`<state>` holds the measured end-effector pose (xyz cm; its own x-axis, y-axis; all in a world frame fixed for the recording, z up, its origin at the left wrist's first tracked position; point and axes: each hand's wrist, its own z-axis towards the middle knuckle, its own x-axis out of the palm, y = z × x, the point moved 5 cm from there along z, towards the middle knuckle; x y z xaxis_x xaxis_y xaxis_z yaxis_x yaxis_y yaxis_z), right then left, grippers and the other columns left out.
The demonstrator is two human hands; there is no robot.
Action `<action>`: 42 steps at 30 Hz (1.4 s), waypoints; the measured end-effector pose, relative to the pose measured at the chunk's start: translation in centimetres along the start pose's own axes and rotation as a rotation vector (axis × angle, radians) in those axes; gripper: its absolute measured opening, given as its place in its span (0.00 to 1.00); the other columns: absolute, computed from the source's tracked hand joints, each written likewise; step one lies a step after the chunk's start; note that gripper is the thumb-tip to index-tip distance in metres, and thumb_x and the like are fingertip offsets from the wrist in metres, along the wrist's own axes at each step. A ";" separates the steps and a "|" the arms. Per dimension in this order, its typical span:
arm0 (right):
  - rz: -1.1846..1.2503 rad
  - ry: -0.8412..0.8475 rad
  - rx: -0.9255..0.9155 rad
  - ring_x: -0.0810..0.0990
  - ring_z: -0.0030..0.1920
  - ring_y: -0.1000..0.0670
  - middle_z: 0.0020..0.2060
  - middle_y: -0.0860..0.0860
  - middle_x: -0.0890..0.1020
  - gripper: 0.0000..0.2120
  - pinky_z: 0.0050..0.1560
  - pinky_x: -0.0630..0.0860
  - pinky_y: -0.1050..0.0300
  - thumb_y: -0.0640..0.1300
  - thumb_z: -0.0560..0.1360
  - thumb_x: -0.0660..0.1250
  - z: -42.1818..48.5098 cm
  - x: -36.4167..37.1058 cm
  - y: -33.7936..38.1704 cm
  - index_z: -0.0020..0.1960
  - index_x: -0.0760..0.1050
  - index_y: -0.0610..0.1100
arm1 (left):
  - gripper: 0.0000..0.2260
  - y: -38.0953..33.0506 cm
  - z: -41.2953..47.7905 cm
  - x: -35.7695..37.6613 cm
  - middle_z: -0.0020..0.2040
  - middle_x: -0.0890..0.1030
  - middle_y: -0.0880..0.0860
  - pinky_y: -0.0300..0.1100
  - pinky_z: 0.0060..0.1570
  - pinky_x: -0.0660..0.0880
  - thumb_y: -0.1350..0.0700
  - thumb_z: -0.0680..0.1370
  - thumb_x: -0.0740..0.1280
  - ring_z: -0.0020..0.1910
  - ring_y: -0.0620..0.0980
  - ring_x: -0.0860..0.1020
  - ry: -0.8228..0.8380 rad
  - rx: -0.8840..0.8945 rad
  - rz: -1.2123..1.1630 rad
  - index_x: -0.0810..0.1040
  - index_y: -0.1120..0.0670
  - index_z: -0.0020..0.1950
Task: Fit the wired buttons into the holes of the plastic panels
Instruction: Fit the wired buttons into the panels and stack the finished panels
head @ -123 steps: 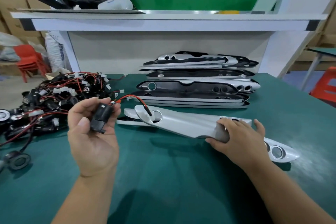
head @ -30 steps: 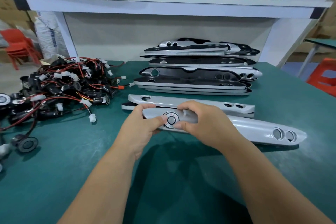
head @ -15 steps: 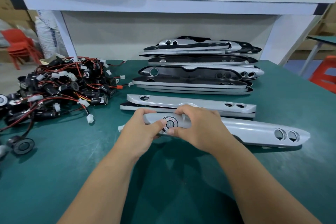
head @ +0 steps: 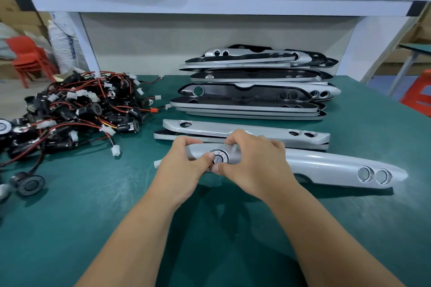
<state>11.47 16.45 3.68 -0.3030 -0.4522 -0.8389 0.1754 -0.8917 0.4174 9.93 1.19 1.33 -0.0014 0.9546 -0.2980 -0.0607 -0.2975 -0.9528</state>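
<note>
Head camera: two forearms reach from the near edge of the green surface (head: 70, 228) to meet on a silver panel (head: 326, 165) that lies across its middle, its long axis running toward the right edge. The left hand (head: 184, 168) wraps the panel's left end, its grip closed on the plastic and its thumb pressed to the rim of a round wired button (head: 219, 158) sitting in the large hole there. The right hand (head: 251, 165) hooks its fingers over the panel's far edge, its grip likewise holding the panel, and its thumb meets the other at the button's near rim. The paired thumbs appear to be pushing the button home while the fingers brace the panel against the push; whether it has fully seated cannot be told. A white plug (head: 156, 163) peeking out just left of the left hand is probably the end of that button's lead. At the panel's right end, twin small holes (head: 373, 175) stand empty. Just behind the hands, two more panels (head: 245, 129) lie one on the other with their holes unfilled, seemingly next in line. Toward the left edge, a loose button (head: 31, 184) and a tangled heap of wired buttons (head: 81, 109) with red and black leads sit on the left hand's side. Along the far edge, a stack of panels (head: 251, 100), some face down, waits beneath a white shelf (head: 210, 2).
</note>
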 end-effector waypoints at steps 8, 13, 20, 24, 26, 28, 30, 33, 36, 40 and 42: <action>-0.087 -0.112 -0.064 0.72 0.50 0.53 0.46 0.60 0.77 0.23 0.50 0.53 0.56 0.68 0.67 0.63 -0.6 -0.5 0.3 0.55 0.69 0.56 | 0.08 -0.3 -0.1 0.2 0.45 0.82 0.52 0.55 0.56 0.75 0.50 0.76 0.68 0.47 0.53 0.81 0.004 0.056 0.007 0.70 0.42 0.51; -0.101 -0.082 -0.109 0.72 0.52 0.53 0.51 0.60 0.77 0.26 0.54 0.55 0.56 0.70 0.68 0.59 -0.8 -0.3 0.3 0.58 0.69 0.55 | 0.06 0.1 -0.2 0.3 0.45 0.82 0.59 0.56 0.54 0.78 0.53 0.78 0.67 0.44 0.55 0.82 -0.013 0.019 -0.139 0.72 0.43 0.50; -0.091 -0.040 -0.123 0.71 0.56 0.53 0.54 0.59 0.78 0.23 0.56 0.56 0.55 0.65 0.72 0.61 -0.7 -0.2 0.4 0.61 0.68 0.54 | 0.03 -0.2 -0.4 0.2 0.46 0.81 0.61 0.44 0.43 0.80 0.58 0.80 0.63 0.39 0.47 0.82 -0.016 0.012 -0.245 0.73 0.50 0.51; -0.050 -0.011 -0.111 0.71 0.56 0.53 0.53 0.60 0.78 0.22 0.56 0.55 0.56 0.63 0.72 0.64 -0.6 -0.5 0.3 0.61 0.69 0.54 | 0.03 -0.4 -0.6 0.2 0.44 0.81 0.56 0.37 0.35 0.79 0.60 0.80 0.62 0.35 0.42 0.82 0.003 0.011 -0.276 0.73 0.53 0.52; -0.047 0.001 -0.104 0.72 0.54 0.54 0.48 0.61 0.76 0.21 0.55 0.54 0.57 0.63 0.71 0.64 -0.6 -0.5 0.1 0.60 0.69 0.55 | 0.03 -0.5 -0.6 0.3 0.43 0.81 0.55 0.36 0.35 0.79 0.61 0.80 0.62 0.35 0.42 0.81 0.012 0.006 -0.280 0.73 0.54 0.52; -0.059 0.019 -0.110 0.72 0.53 0.53 0.46 0.62 0.72 0.22 0.54 0.54 0.57 0.65 0.70 0.64 -0.6 -0.5 0.0 0.60 0.68 0.55 | 0.03 -0.4 -0.7 0.4 0.44 0.81 0.56 0.39 0.37 0.80 0.60 0.80 0.62 0.36 0.43 0.82 0.013 0.004 -0.262 0.73 0.53 0.51; -0.071 0.035 -0.104 0.72 0.52 0.54 0.47 0.62 0.73 0.27 0.56 0.56 0.55 0.70 0.67 0.62 -0.5 -0.5 -0.2 0.59 0.68 0.55 | 0.03 -0.4 -0.7 0.5 0.47 0.81 0.60 0.49 0.46 0.81 0.58 0.80 0.63 0.41 0.50 0.82 0.010 0.008 -0.220 0.74 0.50 0.50; -0.063 0.026 -0.072 0.72 0.51 0.55 0.49 0.61 0.76 0.32 0.58 0.57 0.54 0.75 0.62 0.61 -0.4 -0.4 -0.3 0.57 0.68 0.55 | 0.03 -0.5 -0.8 0.7 0.49 0.81 0.62 0.57 0.53 0.78 0.56 0.79 0.64 0.47 0.60 0.81 0.008 0.013 -0.183 0.74 0.48 0.50; -0.020 0.014 -0.050 0.72 0.51 0.55 0.48 0.62 0.76 0.29 0.57 0.56 0.55 0.72 0.63 0.64 -0.3 -0.3 -0.4 0.56 0.68 0.55 | 0.03 -0.5 -0.7 0.8 0.50 0.80 0.65 0.57 0.54 0.78 0.56 0.79 0.64 0.46 0.61 0.82 0.010 0.008 -0.190 0.74 0.48 0.51; -0.002 0.018 -0.043 0.72 0.50 0.55 0.42 0.62 0.72 0.27 0.54 0.54 0.56 0.69 0.63 0.67 -0.2 -0.4 -0.5 0.55 0.68 0.56 | 0.03 -0.3 -0.6 0.8 0.50 0.80 0.66 0.58 0.54 0.77 0.55 0.79 0.65 0.46 0.61 0.82 0.005 0.012 -0.198 0.74 0.48 0.52; -0.002 -0.010 -0.029 0.70 0.48 0.55 0.37 0.63 0.70 0.26 0.52 0.54 0.57 0.69 0.62 0.68 -0.2 -0.4 -0.5 0.52 0.67 0.56 | 0.03 -0.3 -0.5 0.9 0.48 0.81 0.64 0.56 0.52 0.79 0.56 0.79 0.65 0.46 0.60 0.82 -0.004 0.017 -0.209 0.74 0.48 0.51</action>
<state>11.73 17.10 3.76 -0.3128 -0.4507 -0.8361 0.2014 -0.8917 0.4054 10.48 2.14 1.27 0.0093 0.9956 -0.0935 -0.0765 -0.0925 -0.9928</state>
